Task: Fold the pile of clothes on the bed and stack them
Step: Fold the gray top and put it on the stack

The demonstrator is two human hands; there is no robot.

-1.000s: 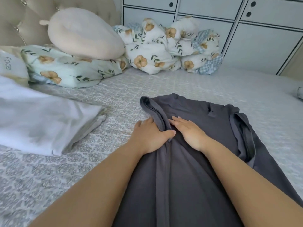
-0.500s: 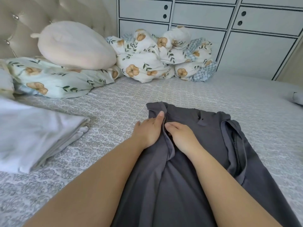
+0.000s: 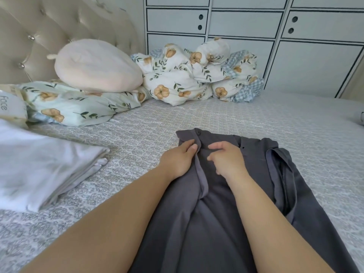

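The left hand (image 3: 178, 160) pinches a fold of the grey garment (image 3: 226, 213) on the bed (image 3: 256, 119); the right hand (image 3: 226, 160) has a clenched, empty grip beside it.

The bed (image 3: 226, 119) has a grey patterned cover. A dark grey garment (image 3: 226, 213) lies spread at lower centre. A folded white cloth (image 3: 39, 170) sits at the left edge. Flowered pillows (image 3: 78, 105) and a bunched flowered quilt (image 3: 197, 75) lie along the upper part of the frame.
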